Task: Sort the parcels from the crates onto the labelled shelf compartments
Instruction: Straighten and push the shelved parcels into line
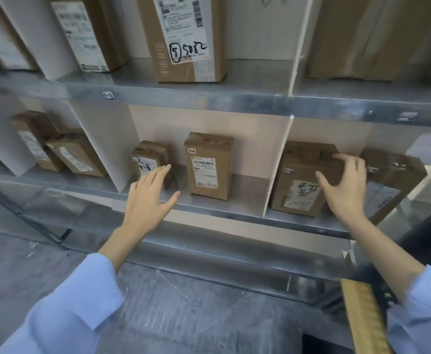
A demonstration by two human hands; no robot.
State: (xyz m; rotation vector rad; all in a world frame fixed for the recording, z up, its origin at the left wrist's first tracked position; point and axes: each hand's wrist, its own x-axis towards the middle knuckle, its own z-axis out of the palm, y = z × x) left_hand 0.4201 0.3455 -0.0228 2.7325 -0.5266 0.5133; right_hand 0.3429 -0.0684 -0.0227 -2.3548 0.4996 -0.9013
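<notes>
Head camera looks forward and down, close to the shelf (209, 100).

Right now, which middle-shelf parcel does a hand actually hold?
The handwritten-label parcel just right of the white divider: the right hand grips its top corner. The left hand is open, holding none.

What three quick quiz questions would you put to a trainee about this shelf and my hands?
1. True or false: the left hand grips a parcel.
2. How many parcels stand in the middle compartment?
3. The right hand holds the scribbled-label parcel where? A: upper shelf. B: middle compartment. C: compartment right of the white divider.
Key: 1 false, its fingers are straight. 2 two. 3 C.
</notes>
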